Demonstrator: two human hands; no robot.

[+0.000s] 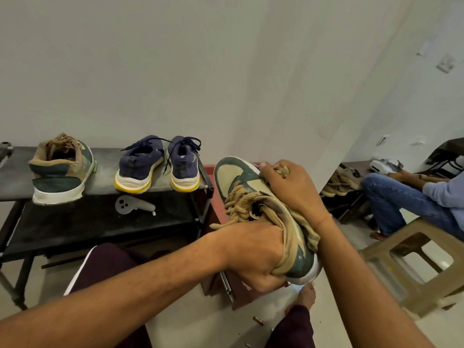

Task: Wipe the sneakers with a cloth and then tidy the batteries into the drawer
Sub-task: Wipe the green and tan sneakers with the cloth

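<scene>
Gripping the stiff heel suits this light green-and-tan suede sneaker (238,179): left hand (253,254) clasps there, right hand (296,192) pinches soft beige cloth (310,236).

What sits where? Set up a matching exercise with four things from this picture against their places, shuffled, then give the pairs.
Things:
1. navy sneakers
2. grey controller
3. battery
4. cloth

Places:
A. on the floor
B. bunched in the right hand
C. top shelf of the rack
D. lower shelf of the rack

Pairs: 1-C, 2-D, 3-A, 4-B
</scene>
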